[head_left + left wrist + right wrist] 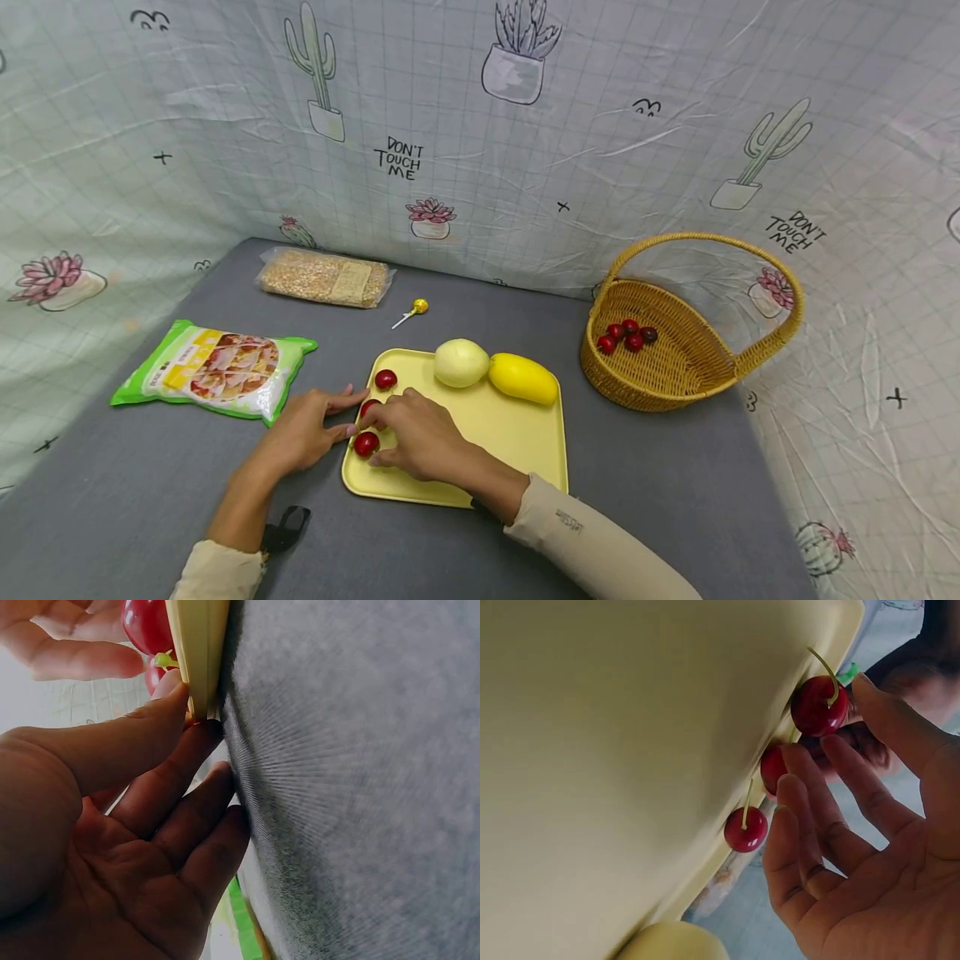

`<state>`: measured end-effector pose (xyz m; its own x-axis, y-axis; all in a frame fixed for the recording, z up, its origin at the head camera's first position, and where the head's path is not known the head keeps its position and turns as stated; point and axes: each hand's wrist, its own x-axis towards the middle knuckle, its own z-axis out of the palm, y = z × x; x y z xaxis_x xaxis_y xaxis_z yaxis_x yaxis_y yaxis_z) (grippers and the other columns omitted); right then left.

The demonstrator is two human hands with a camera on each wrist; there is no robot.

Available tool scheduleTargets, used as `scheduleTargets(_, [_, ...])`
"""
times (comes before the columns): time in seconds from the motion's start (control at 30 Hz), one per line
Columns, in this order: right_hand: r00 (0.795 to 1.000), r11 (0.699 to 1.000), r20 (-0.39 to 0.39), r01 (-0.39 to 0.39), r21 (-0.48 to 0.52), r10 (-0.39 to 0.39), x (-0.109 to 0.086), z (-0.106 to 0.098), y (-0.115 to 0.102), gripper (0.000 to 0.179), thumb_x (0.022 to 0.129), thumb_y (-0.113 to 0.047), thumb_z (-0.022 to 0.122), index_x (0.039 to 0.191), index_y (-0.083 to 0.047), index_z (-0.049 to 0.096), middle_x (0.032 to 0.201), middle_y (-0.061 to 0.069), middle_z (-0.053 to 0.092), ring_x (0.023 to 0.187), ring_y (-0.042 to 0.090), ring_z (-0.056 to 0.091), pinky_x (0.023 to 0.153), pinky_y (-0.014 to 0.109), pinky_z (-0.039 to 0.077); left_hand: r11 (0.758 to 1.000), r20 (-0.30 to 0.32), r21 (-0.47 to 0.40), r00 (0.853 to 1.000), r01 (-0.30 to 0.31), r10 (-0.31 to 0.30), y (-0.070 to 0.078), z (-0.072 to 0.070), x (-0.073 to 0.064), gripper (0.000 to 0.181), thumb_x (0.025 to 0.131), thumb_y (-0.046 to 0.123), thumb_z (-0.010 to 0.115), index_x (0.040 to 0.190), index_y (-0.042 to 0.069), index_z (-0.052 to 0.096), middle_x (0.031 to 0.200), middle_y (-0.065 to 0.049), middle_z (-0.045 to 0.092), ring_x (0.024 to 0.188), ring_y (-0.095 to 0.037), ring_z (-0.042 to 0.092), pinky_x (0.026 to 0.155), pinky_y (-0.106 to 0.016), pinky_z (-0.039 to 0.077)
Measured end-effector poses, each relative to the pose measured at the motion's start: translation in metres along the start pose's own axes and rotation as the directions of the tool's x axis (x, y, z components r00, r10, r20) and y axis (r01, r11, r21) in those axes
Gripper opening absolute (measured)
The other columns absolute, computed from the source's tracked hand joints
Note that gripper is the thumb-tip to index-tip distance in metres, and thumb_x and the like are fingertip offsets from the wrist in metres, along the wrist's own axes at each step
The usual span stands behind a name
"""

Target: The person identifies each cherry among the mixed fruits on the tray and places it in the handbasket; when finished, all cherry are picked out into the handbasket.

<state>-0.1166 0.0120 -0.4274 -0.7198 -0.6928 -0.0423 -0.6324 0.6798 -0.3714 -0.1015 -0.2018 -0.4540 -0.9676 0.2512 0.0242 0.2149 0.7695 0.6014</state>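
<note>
Three red cherries lie in a row along the left side of a yellow tray (480,442): a near cherry (366,444), a middle cherry (772,769) and a far cherry (386,379). My right hand (420,433) reaches over the tray, thumb and forefinger on either side of the near cherry; a firm pinch does not show. The other fingers bend loosely beside the middle one. At the tray's left rim, my left hand (303,429) touches the edge with thumb and forefinger spread apart. A pale round fruit (461,363) and a yellow oblong fruit (523,379) sit at the tray's back.
To the right stands a wicker basket (652,396) with a tall handle, holding several cherries (633,342). A green-edged food bag (225,371) lies on the left. Behind are a bag of grains (322,277) and a yellow lollipop (420,306). Patterned cloth (487,167) hangs behind the table.
</note>
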Motion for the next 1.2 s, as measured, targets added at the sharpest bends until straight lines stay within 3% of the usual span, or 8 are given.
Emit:
scheduleTargets(0.23, [1.000, 0.999, -0.016, 0.018, -0.031, -0.019, 0.003, 0.006, -0.001, 0.038, 0.084, -0.035, 0.092, 0.120, -0.032, 0.080, 0.105, -0.013, 0.076, 0.084, 0.007, 0.051, 0.067, 0.018, 0.041, 1.000, -0.003, -0.016, 1.000, -0.003, 0.003, 0.000, 0.000, -0.001, 0.052, 0.091, 0.006, 0.082, 0.141, 0.011, 0.071, 0.143, -0.029, 0.063, 0.137, -0.053, 0.056, 0.108, -0.068, 0.047])
scheduleTargets(0.53, [1.000, 0.998, 0.004, 0.005, -0.067, -0.005, -0.002, 0.005, 0.001, 0.025, 0.085, -0.033, 0.092, 0.105, -0.027, 0.078, 0.088, -0.014, 0.069, 0.078, 0.007, 0.047, 0.061, 0.018, 0.040, 1.000, 0.009, -0.019, 1.000, 0.010, -0.010, 0.001, 0.000, -0.001, 0.052, 0.091, 0.009, 0.082, 0.142, 0.011, 0.070, 0.144, -0.030, 0.061, 0.139, -0.052, 0.055, 0.109, -0.068, 0.047])
scheduleTargets(0.83, [1.000, 0.999, -0.007, -0.008, 0.032, 0.009, -0.014, -0.005, 0.015, 0.026, 0.088, -0.030, 0.090, 0.110, -0.026, 0.076, 0.104, -0.016, 0.078, 0.088, 0.005, 0.050, 0.067, 0.016, 0.042, 0.999, -0.001, -0.037, 1.000, 0.008, -0.008, 0.001, 0.000, -0.001, 0.051, 0.090, 0.007, 0.083, 0.140, 0.009, 0.071, 0.143, -0.030, 0.062, 0.139, -0.052, 0.056, 0.111, -0.068, 0.045])
scheduleTargets(1.2, [0.994, 0.991, -0.106, 0.045, 0.123, -0.032, -0.032, -0.023, 0.037, 0.027, 0.090, -0.030, 0.088, 0.114, -0.026, 0.076, 0.108, -0.016, 0.077, 0.099, 0.008, 0.056, 0.074, 0.017, 0.045, 0.999, 0.006, -0.045, 1.000, 0.024, -0.024, 0.002, 0.001, 0.000, 0.051, 0.090, 0.006, 0.083, 0.140, 0.009, 0.071, 0.144, -0.029, 0.061, 0.140, -0.051, 0.055, 0.112, -0.069, 0.044])
